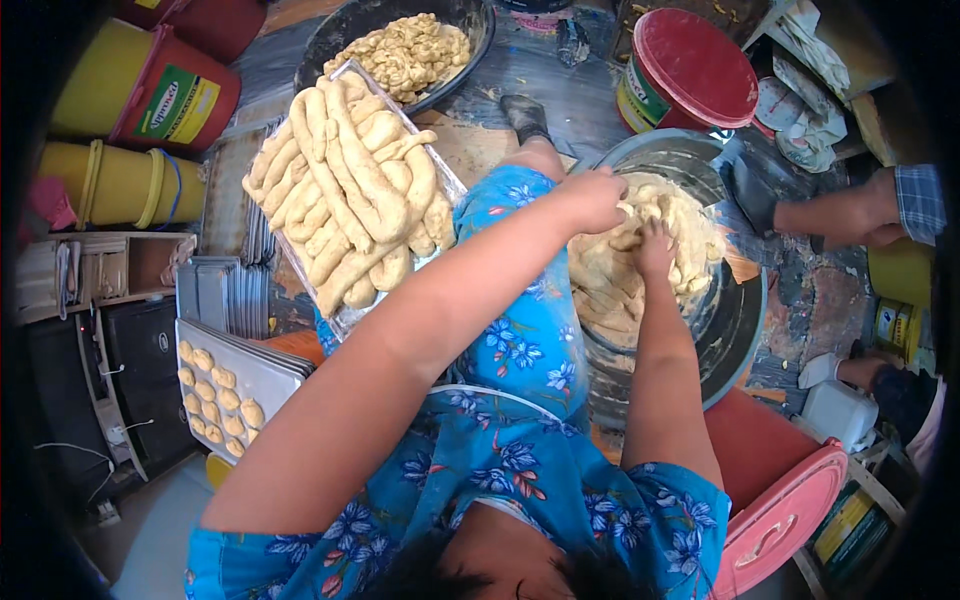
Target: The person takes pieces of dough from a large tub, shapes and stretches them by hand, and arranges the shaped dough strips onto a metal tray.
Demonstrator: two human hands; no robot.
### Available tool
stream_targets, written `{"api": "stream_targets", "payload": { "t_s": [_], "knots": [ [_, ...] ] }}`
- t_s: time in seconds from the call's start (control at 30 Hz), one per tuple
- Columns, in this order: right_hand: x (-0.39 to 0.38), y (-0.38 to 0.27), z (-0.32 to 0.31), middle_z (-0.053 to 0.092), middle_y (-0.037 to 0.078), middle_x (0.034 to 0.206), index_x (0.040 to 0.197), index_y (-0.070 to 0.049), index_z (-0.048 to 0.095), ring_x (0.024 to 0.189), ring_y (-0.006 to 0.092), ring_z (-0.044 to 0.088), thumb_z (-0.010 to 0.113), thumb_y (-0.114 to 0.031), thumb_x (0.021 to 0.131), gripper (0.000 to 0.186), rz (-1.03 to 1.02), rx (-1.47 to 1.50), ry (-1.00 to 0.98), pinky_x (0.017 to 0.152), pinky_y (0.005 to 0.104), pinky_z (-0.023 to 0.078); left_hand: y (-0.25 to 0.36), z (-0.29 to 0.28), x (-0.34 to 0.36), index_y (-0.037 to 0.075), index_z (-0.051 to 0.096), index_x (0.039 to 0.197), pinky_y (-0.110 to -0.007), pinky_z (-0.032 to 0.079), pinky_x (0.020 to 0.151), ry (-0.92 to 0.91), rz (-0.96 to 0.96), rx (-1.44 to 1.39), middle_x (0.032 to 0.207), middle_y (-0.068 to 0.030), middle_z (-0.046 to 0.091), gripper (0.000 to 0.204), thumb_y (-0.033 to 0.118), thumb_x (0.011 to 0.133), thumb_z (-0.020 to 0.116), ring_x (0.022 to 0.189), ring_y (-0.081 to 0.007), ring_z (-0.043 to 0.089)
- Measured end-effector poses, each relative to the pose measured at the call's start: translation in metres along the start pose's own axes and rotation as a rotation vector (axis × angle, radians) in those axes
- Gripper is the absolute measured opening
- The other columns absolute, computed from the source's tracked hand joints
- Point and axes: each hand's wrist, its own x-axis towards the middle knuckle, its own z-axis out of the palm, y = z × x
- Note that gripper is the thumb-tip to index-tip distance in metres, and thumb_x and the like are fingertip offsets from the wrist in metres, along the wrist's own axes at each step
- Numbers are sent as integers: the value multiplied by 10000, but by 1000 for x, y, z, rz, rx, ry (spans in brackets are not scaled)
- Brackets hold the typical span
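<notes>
Dough [640,260] fills the metal basin [735,325]; left hand [592,198] fingers curl into its top, right hand [655,248] fingers press down, spread. Basin rim leaves room around. Just left, a tray [445,175] of dough ropes [350,190]; another person's hand [850,215] rests right.

Both hands [625,225] reach the dough [640,255] freely over the open metal basin [735,330]. At its left rim the tray of dough ropes [350,190] crowds in; a red-lidded bucket [685,70] stands behind.
</notes>
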Motion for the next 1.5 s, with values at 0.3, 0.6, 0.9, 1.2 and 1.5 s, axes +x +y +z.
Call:
{"api": "stream_targets", "payload": {
  "t_s": [0.3, 0.6, 0.9, 1.2, 1.5],
  "knots": [
    [27, 63, -117, 526, 124, 913, 1031, 13, 412, 770, 184, 538, 490, -314, 900, 361, 78, 1437, 532, 704, 308, 455, 1, 7, 4, 66, 582, 996, -395, 440, 792, -112, 22, -7, 981, -175, 583, 374, 331, 735, 618, 944, -325, 551],
    [-26, 7, -186, 529, 127, 978, 1028, 8, 451, 881, 185, 501, 583, -281, 846, 366, 73, 1052, 811, 793, 288, 402, 8, 9, 0, 57, 582, 983, -403, 438, 793, -72, 40, -43, 975, -177, 590, 362, 318, 734, 612, 935, -329, 554],
    [-61, -88, 76, 197, 208, 1397, 1331, -42, 276, 1304, 358, 168, 496, -390, 806, 667, 288, 134, 45, 976, 606, 186, 1, 16, 3, 37, 582, 965, -412, 447, 756, -41, 76, -45, 906, -198, 603, 352, 307, 740, 611, 877, -350, 570],
    [-49, -8, 59, 203, 182, 1414, 1318, -28, 326, 1322, 315, 144, 359, -401, 890, 569, 157, 182, 200, 1009, 578, 119, -2, 13, 2, 23, 581, 955, -400, 449, 756, -68, 33, -101, 912, -190, 611, 351, 317, 764, 592, 876, -346, 574],
    [-66, -113, 74, 329, 183, 1350, 1332, -95, 281, 1247, 262, 335, 465, -311, 862, 549, -197, -99, -115, 926, 577, 287, 6, 13, -3, 47, 607, 922, -408, 449, 745, -77, 14, -57, 909, -186, 610, 335, 323, 734, 585, 852, -340, 580]
  ]
}}
